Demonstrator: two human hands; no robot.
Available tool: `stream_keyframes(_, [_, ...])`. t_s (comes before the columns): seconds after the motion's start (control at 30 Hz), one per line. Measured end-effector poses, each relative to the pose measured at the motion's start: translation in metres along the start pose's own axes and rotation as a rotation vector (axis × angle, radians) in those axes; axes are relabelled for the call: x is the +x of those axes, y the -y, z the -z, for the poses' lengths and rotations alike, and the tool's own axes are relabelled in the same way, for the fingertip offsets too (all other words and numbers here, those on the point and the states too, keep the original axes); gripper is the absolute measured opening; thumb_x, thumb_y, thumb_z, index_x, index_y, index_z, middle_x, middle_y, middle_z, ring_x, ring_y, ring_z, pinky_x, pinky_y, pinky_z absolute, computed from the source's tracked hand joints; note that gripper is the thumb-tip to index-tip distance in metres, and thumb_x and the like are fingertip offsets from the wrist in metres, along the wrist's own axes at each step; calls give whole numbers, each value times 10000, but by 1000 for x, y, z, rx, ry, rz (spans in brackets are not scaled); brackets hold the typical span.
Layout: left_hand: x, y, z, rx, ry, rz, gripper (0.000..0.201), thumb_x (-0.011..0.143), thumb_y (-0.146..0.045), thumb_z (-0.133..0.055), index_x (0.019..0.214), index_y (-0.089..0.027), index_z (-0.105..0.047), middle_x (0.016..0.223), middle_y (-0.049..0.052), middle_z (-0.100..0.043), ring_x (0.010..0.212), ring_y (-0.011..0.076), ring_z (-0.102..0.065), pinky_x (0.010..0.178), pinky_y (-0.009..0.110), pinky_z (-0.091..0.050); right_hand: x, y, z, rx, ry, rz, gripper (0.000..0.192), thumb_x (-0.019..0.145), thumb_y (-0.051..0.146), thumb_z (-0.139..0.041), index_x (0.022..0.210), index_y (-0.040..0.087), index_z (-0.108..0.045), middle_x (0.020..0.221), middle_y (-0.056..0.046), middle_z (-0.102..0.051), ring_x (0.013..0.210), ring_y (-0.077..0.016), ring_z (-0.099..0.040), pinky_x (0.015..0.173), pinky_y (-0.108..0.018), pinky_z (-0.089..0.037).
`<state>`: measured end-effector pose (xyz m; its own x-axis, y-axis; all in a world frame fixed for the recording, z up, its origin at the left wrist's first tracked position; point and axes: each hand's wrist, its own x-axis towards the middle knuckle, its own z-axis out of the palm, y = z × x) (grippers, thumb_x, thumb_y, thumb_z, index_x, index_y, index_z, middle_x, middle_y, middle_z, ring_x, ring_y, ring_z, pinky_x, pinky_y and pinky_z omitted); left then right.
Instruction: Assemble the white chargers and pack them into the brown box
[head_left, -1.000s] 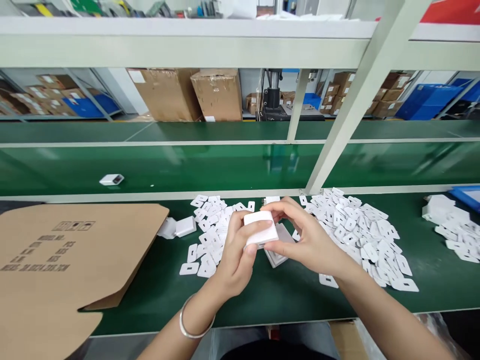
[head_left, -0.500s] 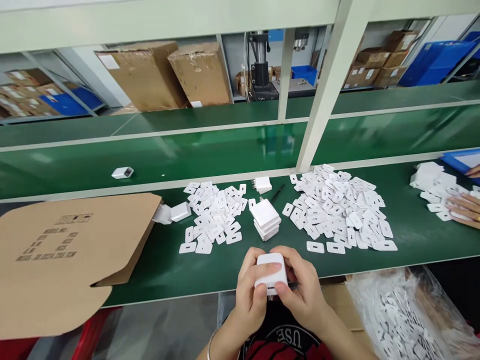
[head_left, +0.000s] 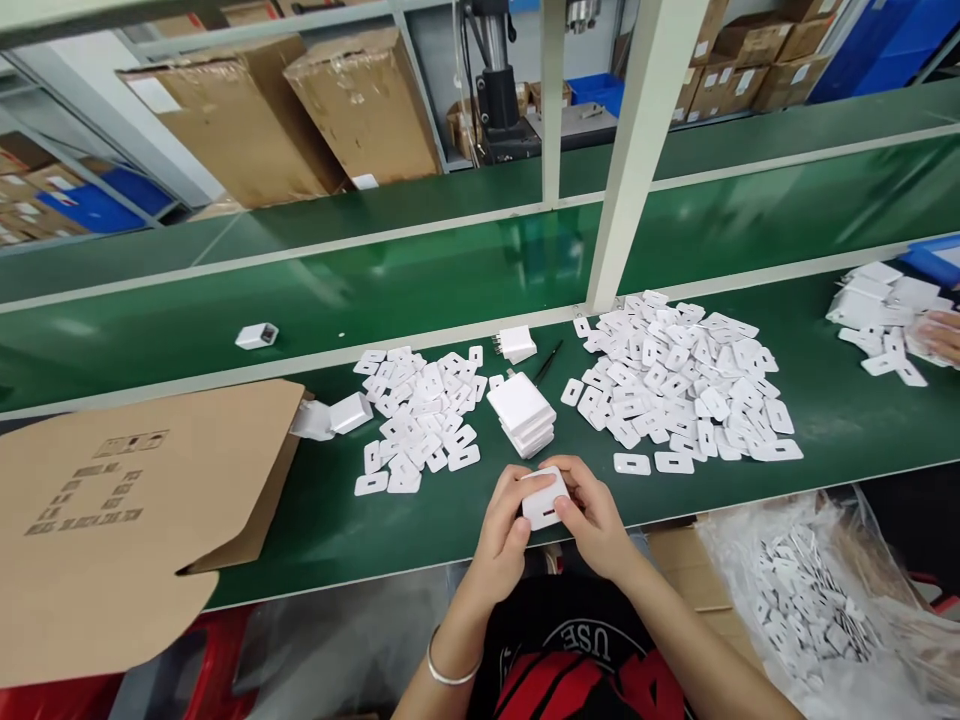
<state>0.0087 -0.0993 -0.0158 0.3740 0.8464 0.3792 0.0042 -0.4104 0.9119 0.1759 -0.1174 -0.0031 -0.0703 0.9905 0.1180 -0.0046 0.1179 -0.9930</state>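
Note:
My left hand (head_left: 499,540) and my right hand (head_left: 598,522) both close around a white charger housing (head_left: 541,508) at the table's front edge. Its end face, with a dark slot, is turned up toward me. The left fingers lie across its top, while the right thumb presses near the slot. Just beyond my hands, several white chargers (head_left: 521,405) are stacked. Another charger (head_left: 517,344) with metal prongs lies behind them, beside a thin black tool (head_left: 548,362). Small white slotted plates form one pile (head_left: 424,415) to the left and a larger pile (head_left: 675,385) to the right.
A large cardboard box (head_left: 142,480) covers the left side, with a charger (head_left: 350,412) by its edge. Another charger (head_left: 257,336) sits on the green ledge. A plastic bag (head_left: 814,610) of small parts stands below at right. Another person's hand (head_left: 941,335) touches white parts at far right.
The charger housing has tilted so its slotted face shows more fully, and my hands have shifted with it. The camera view has tilted down. The other person's hand has moved rightward.

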Motion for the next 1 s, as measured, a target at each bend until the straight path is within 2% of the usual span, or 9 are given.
stream_keyframes(0.17, [-3,2,-2,47,-64,-65,365,1122,-402,-407,1360,-307,-668,1119,65,-569,1005,194,-570,796,285,-485,-2,1,1,12,38,49,469,1019,621,-544,1255,218,-584,920,-38,-645,704,-162,-532,594,-270,-406])
stream_keyframes(0.4, [-5,2,-2,45,-92,-59,351,1118,-400,-419,1319,-288,-685,1072,63,-570,982,203,-560,788,297,-473,-4,-1,-4,-25,39,40,382,1039,551,-550,1219,215,-579,844,-9,-636,600,-127,-459,531,-249,-348])
stream_keyframes(0.53, [-6,2,-3,10,-44,14,422,1113,-488,-386,1382,-275,-632,1128,84,-555,1033,228,-541,830,328,-478,-1,-1,-5,-31,6,9,380,1051,564,-519,1184,215,-587,833,-16,-641,632,-146,-493,559,-265,-365])
stream_keyframes(0.67, [-7,1,-4,8,-22,32,384,1087,-462,-493,1416,-286,-586,1124,78,-521,1030,223,-521,823,319,-473,0,1,-3,-8,29,-30,393,1057,573,-497,1190,214,-587,851,-20,-643,654,-153,-522,574,-268,-385])
stream_keyframes(0.9, [-6,-4,-4,54,-56,-16,300,1076,-399,-539,1337,-283,-630,1068,66,-525,995,215,-518,794,306,-473,-1,5,-2,0,78,-40,414,982,564,-649,1203,221,-577,769,40,-554,592,-112,-435,529,-237,-317])
stream_keyframes(1.0, [-6,-4,-3,70,-49,-7,302,1079,-404,-524,1333,-286,-635,1093,73,-524,1012,223,-529,800,317,-485,0,6,-3,-22,52,-56,442,963,603,-653,1183,224,-594,792,19,-588,623,-131,-478,547,-253,-335])
